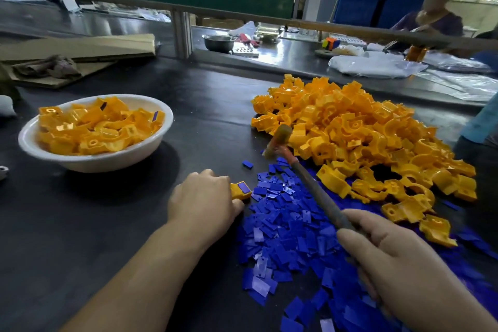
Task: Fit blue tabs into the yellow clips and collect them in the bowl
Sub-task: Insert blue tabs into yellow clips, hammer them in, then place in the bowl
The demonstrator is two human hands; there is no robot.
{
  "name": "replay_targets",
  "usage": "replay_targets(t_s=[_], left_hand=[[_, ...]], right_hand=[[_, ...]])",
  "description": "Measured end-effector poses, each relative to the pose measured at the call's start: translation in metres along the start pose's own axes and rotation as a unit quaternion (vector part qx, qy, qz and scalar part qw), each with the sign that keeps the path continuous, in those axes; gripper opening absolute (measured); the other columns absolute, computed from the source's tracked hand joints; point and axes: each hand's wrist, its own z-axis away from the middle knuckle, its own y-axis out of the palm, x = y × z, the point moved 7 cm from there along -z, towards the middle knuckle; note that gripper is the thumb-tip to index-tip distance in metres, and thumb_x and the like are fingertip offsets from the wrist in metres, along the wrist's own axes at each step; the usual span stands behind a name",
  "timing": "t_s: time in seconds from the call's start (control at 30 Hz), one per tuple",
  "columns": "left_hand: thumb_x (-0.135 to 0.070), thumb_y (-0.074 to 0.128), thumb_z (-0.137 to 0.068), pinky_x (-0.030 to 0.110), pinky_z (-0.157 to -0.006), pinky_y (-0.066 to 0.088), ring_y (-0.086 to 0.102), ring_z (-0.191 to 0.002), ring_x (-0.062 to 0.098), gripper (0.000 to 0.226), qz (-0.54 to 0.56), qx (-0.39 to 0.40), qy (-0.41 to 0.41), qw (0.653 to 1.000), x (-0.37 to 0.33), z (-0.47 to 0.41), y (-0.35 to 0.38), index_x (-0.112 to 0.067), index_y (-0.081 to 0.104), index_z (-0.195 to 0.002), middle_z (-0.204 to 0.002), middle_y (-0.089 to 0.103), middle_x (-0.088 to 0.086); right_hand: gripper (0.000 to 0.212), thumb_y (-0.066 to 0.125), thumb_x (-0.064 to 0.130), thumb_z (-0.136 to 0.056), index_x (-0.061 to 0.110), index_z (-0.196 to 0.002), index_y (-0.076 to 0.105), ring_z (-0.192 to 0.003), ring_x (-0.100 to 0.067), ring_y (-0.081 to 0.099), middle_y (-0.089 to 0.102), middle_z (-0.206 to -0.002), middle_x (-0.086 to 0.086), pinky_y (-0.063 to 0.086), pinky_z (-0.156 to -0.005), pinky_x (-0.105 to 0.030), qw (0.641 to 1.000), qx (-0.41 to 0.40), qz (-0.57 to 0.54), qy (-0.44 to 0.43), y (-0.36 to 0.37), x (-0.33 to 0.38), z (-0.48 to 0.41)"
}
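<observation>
The left hand rests on the dark worktop, its grip closed around one yellow clip. The clip pokes out to the right of the fingers, with a blue tab lying on its upper face. The right hand is clenched round the near end of a mallet.

The mallet's long axis runs on a diagonal from the near right to the far left. Its pale head sits farther away than the held clip and somewhat to its right. The head looks lifted off the worktop, though blur makes that uncertain. The coming blow therefore seems to need the head brought nearer and leftward onto the tab, landing just beside the left fingertips. The risk is striking those fingers or knocking the tab askew.

Loose blue tabs are spread between the two hands, and the heap of yellow clips lies to the far right. The bowl, already holding fitted clips, stands to the far left. It is nearer the left hand, which is better placed to drop the finished piece in.
</observation>
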Motion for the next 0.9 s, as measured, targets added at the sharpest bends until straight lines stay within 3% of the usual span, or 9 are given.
replay_targets(t_s=[0.13,0.23,0.37,0.47,0.6,0.7,0.77,0.8,0.9], left_hand=[[-0.061,0.049,-0.090,0.033,-0.070,0.038,0.053,-0.106,0.023,0.045,0.007,0.008,-0.001,1.000,0.002,-0.003,0.004,-0.032,0.060,-0.122,-0.112,0.053,0.002],[-0.060,0.049,-0.091,0.033,-0.072,0.038,0.053,-0.108,0.024,0.045,0.008,0.005,-0.001,1.000,0.002,-0.003,0.003,-0.028,0.060,-0.120,-0.112,0.054,0.004],[-0.058,0.049,-0.091,0.033,-0.073,0.040,0.054,-0.109,0.024,0.044,0.002,0.001,0.002,1.000,-0.001,-0.002,0.003,-0.027,0.062,-0.119,-0.114,0.056,0.004],[-0.058,0.050,-0.092,0.033,-0.073,0.039,0.054,-0.108,0.024,0.044,0.000,0.004,0.000,1.000,-0.002,-0.002,0.001,-0.026,0.063,-0.119,-0.113,0.056,0.003],[-0.059,0.050,-0.092,0.033,-0.072,0.037,0.053,-0.109,0.024,0.045,-0.004,0.017,-0.003,1.000,-0.003,-0.002,0.001,-0.026,0.063,-0.119,-0.114,0.056,0.003],[-0.058,0.050,-0.092,0.033,-0.072,0.036,0.053,-0.110,0.024,0.044,-0.005,0.014,0.000,1.000,-0.003,-0.002,0.000,-0.025,0.063,-0.119,-0.115,0.056,0.003],[-0.056,0.050,-0.093,0.033,-0.071,0.035,0.053,-0.109,0.024,0.043,-0.004,0.013,0.001,1.000,-0.003,-0.001,0.000,-0.024,0.063,-0.118,-0.116,0.056,0.003],[-0.055,0.049,-0.093,0.033,-0.071,0.035,0.053,-0.109,0.024,0.042,-0.004,0.013,0.000,1.000,-0.003,-0.002,0.000,-0.024,0.064,-0.117,-0.115,0.056,0.003],[-0.056,0.050,-0.093,0.033,-0.070,0.035,0.054,-0.107,0.024,0.041,-0.002,0.016,-0.001,1.000,-0.002,-0.002,0.001,-0.024,0.064,-0.115,-0.113,0.056,0.003]], right_hand=[[0.008,0.050,0.041,-0.091,0.048,-0.095,0.051,-0.058,-0.003,0.057,0.062,-0.069,0.016,0.048,-0.054,-0.023,0.995,-0.015,0.087,-0.036,0.000,0.006,0.001],[0.009,0.047,0.047,-0.090,0.051,-0.098,0.046,-0.075,0.007,0.056,0.063,-0.079,0.014,0.049,-0.063,-0.021,0.987,-0.007,0.150,-0.056,-0.003,0.011,0.004],[0.010,0.045,0.049,-0.089,0.056,-0.095,0.042,-0.083,0.014,0.052,0.056,-0.092,0.033,0.048,-0.068,-0.015,0.978,-0.010,0.187,-0.094,-0.005,0.020,0.008],[0.010,0.041,0.050,-0.092,0.054,-0.101,0.040,-0.085,0.008,0.054,0.062,-0.085,0.015,0.046,-0.069,-0.014,0.970,-0.011,0.217,-0.113,0.001,0.022,0.008],[0.026,0.035,0.049,-0.096,0.040,-0.120,0.040,-0.099,-0.002,0.056,0.061,-0.111,0.013,0.044,-0.083,-0.016,0.958,0.000,0.263,-0.116,0.009,0.017,0.008],[0.021,0.037,0.053,-0.093,0.047,-0.112,0.045,-0.089,0.004,0.056,0.063,-0.099,0.015,0.044,-0.078,-0.014,0.964,-0.006,0.248,-0.097,-0.001,0.018,0.008],[0.008,0.042,0.051,-0.090,0.057,-0.095,0.042,-0.083,0.011,0.055,0.064,-0.084,0.017,0.048,-0.070,-0.013,0.969,-0.019,0.228,-0.094,-0.003,0.020,0.007],[0.011,0.044,0.049,-0.090,0.059,-0.089,0.039,-0.080,0.013,0.054,0.063,-0.080,0.016,0.048,-0.065,-0.012,0.970,-0.032,0.219,-0.104,-0.001,0.022,0.006],[0.006,0.041,0.047,-0.093,0.051,-0.098,0.040,-0.076,0.003,0.057,0.061,-0.080,0.011,0.048,-0.066,-0.014,0.966,-0.025,0.235,-0.107,0.014,0.021,0.002]])
